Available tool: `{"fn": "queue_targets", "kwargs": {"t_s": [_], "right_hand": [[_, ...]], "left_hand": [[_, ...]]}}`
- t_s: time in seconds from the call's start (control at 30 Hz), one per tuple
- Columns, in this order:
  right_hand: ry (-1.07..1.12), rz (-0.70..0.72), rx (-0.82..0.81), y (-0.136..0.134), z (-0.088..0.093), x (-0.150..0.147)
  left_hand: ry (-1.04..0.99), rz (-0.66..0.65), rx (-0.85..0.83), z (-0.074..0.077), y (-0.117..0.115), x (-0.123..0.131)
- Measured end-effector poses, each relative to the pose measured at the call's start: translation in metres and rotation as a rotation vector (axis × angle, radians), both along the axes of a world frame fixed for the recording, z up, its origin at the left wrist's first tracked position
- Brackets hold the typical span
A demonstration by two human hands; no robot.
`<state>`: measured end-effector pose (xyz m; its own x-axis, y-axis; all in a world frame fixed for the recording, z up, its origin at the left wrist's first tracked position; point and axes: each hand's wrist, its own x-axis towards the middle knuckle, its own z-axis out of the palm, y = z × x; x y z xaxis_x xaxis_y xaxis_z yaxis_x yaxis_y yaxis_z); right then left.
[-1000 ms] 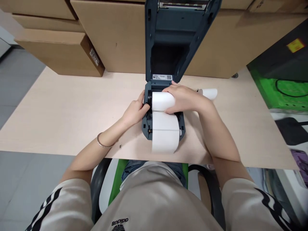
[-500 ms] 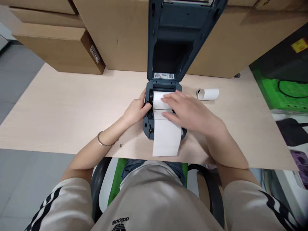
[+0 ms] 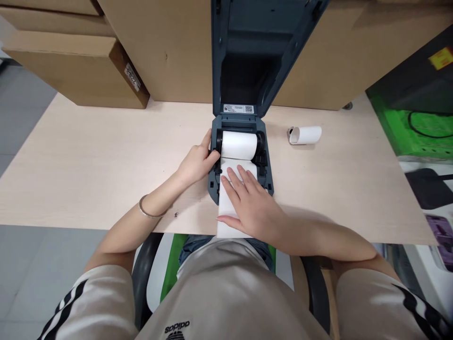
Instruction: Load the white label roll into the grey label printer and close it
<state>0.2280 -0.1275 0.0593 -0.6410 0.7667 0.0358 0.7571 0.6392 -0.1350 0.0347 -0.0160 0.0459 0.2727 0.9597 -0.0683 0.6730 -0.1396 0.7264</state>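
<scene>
A dark blue-grey label printer [image 3: 269, 177] stands on the table with its lid [image 3: 244, 42] raised upright. Inside it a white paper roll [image 3: 239, 145] sits between black holders. A white paper strip [image 3: 224, 200] runs from the roll over the printer's front and down to the table edge. My left hand [image 3: 196, 163] grips the printer's left side, thumb on the upper rim and fingers along the outside. Flat on the strip lies my right hand [image 3: 253, 203], its fingers spread and thumb out to the left, covering much of the paper.
A curled white paper piece [image 3: 307, 135] lies on the table [image 3: 106, 156] right of the printer. Cardboard boxes [image 3: 177, 52] line the back, with a smaller box [image 3: 78, 71] at the left. At the right are a green surface [image 3: 424, 134] and a black cable.
My right hand has slid from the roll down toward me along the paper strip, uncovering the roll. The strip reaches slightly lower. My left hand keeps its place on the printer.
</scene>
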Motion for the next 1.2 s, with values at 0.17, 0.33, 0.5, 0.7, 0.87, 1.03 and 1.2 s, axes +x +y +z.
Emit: {"fn": "queue_targets", "kwargs": {"t_s": [0.17, 0.33, 0.5, 0.7, 0.87, 1.03, 1.2], "right_hand": [[0.022, 0.025, -0.023, -0.001, 0.002, 0.009], [0.036, 0.042, 0.004, -0.003, 0.000, 0.014], [-0.015, 0.098, 0.145, -0.015, 0.002, 0.017], [0.013, 0.124, 0.202, -0.012, 0.039, 0.035], [-0.216, -0.375, 0.042, 0.041, 0.059, 0.047], [-0.303, -0.524, -0.071, 0.076, 0.050, 0.048], [-0.250, -0.490, -0.084, 0.082, 0.044, 0.047]], "left_hand": [[-0.069, 0.020, -0.001, -0.005, 0.000, 0.000], [-0.127, 0.067, -0.013, -0.009, -0.001, 0.002], [-0.132, 0.059, 0.000, -0.012, 0.001, 0.000], [-0.190, 0.002, -0.060, -0.018, 0.008, -0.008], [-0.300, -0.071, -0.244, -0.015, 0.013, -0.015], [-0.368, -0.138, -0.370, -0.016, 0.019, -0.022], [-0.426, -0.175, -0.397, -0.016, 0.022, -0.023]]}}
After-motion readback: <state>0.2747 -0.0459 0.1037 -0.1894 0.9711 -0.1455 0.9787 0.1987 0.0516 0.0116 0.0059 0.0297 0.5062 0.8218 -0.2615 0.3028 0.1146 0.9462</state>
